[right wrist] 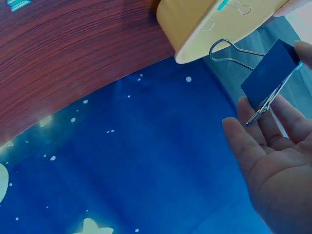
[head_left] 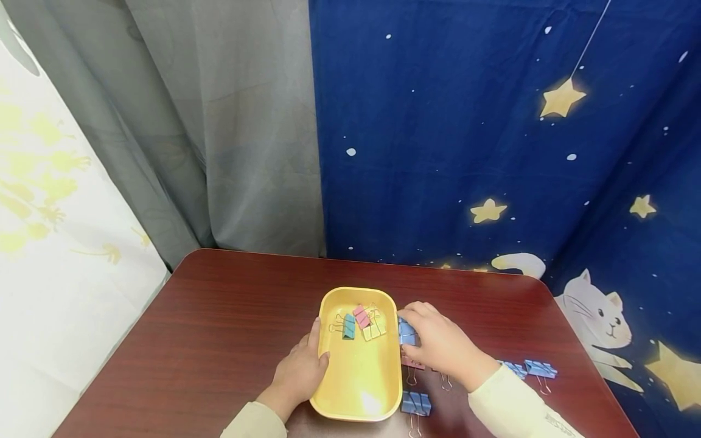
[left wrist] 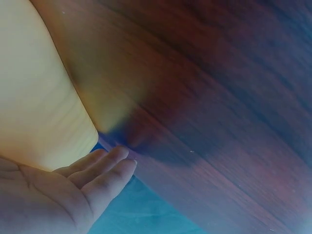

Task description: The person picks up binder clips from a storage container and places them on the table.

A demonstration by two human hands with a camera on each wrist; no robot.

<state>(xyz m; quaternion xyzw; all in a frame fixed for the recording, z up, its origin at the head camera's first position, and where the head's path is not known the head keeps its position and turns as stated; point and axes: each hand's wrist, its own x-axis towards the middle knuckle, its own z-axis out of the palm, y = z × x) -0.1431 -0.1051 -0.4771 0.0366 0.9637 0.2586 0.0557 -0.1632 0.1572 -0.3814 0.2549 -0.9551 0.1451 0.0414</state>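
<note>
My right hand pinches a blue binder clip between thumb and fingers, just right of the yellow tray. One wire handle of the clip points toward the tray in the right wrist view. My left hand lies along the tray's left side, its fingers straight against the outer wall and the thumb at the rim. Inside the tray's far half are a teal binder clip, a pink binder clip and a yellow binder clip, the last two touching.
A blue binder clip lies by the tray's near right corner, and a pink binder clip is partly under my right hand. Farther right lie more blue binder clips. The brown table ends at curtains behind.
</note>
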